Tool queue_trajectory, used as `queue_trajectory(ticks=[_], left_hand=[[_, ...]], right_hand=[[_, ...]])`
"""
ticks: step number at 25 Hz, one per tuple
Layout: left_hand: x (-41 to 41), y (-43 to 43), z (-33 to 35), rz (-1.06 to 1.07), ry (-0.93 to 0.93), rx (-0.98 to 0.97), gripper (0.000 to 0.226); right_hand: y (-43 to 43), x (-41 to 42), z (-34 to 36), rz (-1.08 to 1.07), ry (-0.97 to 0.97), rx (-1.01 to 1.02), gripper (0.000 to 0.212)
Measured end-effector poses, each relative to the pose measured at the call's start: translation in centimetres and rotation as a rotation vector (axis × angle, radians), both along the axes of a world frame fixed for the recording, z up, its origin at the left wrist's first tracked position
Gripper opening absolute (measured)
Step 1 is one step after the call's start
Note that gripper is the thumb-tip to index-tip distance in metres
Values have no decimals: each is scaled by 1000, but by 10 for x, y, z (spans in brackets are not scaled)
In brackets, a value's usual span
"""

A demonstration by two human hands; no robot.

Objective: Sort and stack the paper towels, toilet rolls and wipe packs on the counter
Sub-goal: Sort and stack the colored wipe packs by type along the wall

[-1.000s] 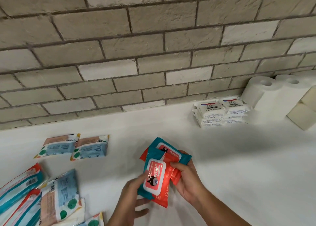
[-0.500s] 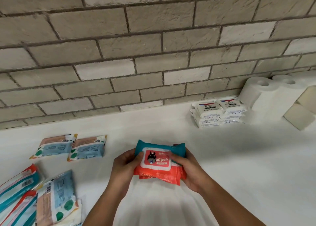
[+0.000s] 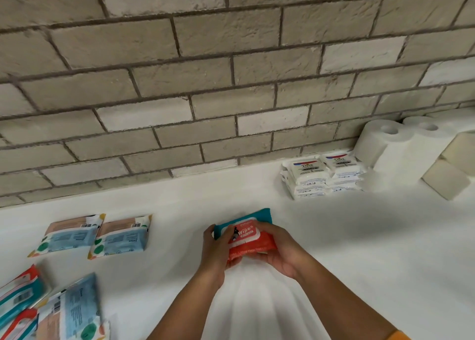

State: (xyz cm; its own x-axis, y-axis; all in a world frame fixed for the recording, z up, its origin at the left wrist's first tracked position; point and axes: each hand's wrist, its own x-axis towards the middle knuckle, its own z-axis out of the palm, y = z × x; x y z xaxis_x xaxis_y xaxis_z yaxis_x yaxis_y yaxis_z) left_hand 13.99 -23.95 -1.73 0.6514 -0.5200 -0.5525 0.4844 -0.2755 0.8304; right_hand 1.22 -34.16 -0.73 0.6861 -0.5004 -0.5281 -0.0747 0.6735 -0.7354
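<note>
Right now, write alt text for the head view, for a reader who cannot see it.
The left hand and right hand grip a small stack of red-and-teal wipe packs at a white counter before a brick wall. White Dove packs and paper rolls stand at back right; pale blue packs lie at left.

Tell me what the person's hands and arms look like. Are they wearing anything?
The left hand and the right hand are bare, with no gloves, and no rings or watch that I can see. Both forearms are bare too. At the bottom edge, a bit of orange sleeve shows on the right arm. No sleeve shows on the left arm.
</note>
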Motion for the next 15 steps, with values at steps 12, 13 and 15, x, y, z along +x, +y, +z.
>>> queue_trajectory(ticks=[12,13,15], left_hand=[[35,-147,-30,-162,-151,200,43],[33,-153,-28,-180,-226,225,49],[30,-162,-26,-190,-377,278,59]], right_hand=[[-109,45,-43,-387,316,-112,29],[-114,48,-45,-402,351,-147,32],[-122,55,-47,-428,422,-192,44]])
